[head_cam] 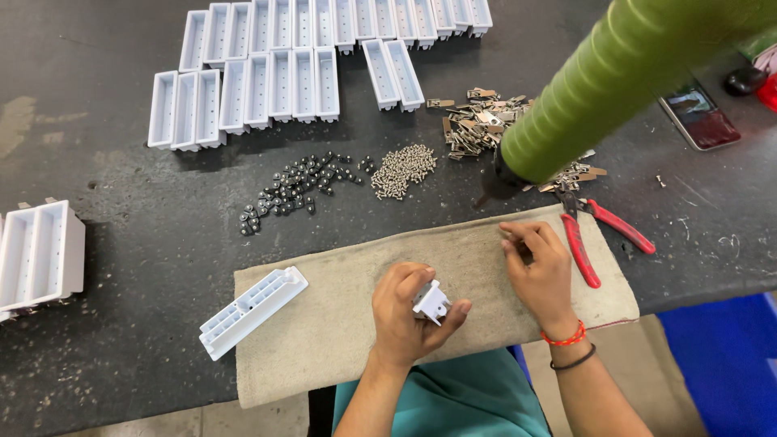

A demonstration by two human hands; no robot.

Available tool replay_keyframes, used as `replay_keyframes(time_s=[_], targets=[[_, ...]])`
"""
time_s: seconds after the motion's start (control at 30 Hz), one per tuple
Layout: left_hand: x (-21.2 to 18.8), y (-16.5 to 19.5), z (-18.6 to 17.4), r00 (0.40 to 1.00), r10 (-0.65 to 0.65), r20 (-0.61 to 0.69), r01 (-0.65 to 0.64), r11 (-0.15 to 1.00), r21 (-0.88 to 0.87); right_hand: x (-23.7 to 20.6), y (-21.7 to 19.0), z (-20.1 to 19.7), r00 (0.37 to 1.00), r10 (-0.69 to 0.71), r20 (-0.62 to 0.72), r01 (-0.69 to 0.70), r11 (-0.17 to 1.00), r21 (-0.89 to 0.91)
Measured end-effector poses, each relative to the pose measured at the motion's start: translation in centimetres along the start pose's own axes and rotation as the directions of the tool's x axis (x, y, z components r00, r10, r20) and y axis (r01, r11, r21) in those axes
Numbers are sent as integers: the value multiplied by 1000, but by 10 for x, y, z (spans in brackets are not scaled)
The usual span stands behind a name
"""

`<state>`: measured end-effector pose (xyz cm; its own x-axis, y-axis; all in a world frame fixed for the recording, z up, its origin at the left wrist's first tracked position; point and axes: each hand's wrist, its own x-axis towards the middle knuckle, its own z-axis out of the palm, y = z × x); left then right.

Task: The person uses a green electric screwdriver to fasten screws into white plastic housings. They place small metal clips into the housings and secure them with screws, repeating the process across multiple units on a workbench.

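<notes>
Left hand (409,311) fingers clamp a white part (431,302) over the cloth (340,324). Right hand (538,271), fingers pinched together, rests just right of it, nearer the pliers (587,239)

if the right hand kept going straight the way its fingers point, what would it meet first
Its fingers point up and left across the cloth. The right hand would probably first meet the dark tip of the green ribbed tool, though its height above the table is unclear.
</notes>
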<state>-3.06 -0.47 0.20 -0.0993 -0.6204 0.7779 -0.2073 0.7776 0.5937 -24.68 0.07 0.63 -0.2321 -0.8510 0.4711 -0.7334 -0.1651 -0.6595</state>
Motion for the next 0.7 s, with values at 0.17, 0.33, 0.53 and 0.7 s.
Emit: replay_keyframes(time_s=[0.17,0.33,0.53,0.7], targets=[[0,0,2,1000,9,-5,-9,1000,20,-4,-1,-2,987,-113,-113,113,994,-5],[-1,-1,4,1000,4,-9,-4,1000,24,-3,4,0,991,-82,-101,79,996,-36],[1,-1,2,1000,8,-10,-8,1000,26,0,-2,0,999,-54,1,54,998,36],[1,1,2,1000,6,-8,-6,1000,27,-2,-2,-3,998,-67,-23,67,998,6]])
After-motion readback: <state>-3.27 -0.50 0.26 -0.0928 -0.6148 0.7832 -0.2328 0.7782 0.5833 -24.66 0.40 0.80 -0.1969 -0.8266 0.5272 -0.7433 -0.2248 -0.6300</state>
